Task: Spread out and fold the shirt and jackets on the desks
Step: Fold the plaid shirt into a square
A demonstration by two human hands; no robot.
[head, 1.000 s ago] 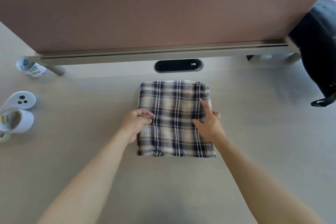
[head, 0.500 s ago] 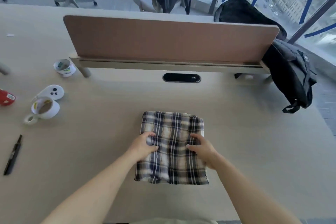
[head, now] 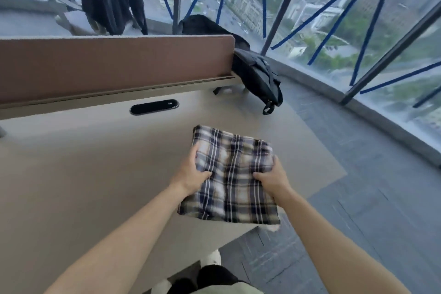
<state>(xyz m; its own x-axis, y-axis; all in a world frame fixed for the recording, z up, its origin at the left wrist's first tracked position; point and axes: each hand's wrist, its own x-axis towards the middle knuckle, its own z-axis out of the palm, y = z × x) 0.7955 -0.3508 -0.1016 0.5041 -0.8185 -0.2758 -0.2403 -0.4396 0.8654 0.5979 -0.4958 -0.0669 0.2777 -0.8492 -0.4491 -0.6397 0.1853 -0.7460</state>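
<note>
Folded plaid shirt at the bench's near right corner, its near edge overhanging. Left hand grips the left edge, right hand the right edge; fingers clamped on cloth, thumbs on top. Black jacket far right, draped off the bench end.

High-rise office: desk, divider panel, cable grommet, glass wall.
</note>
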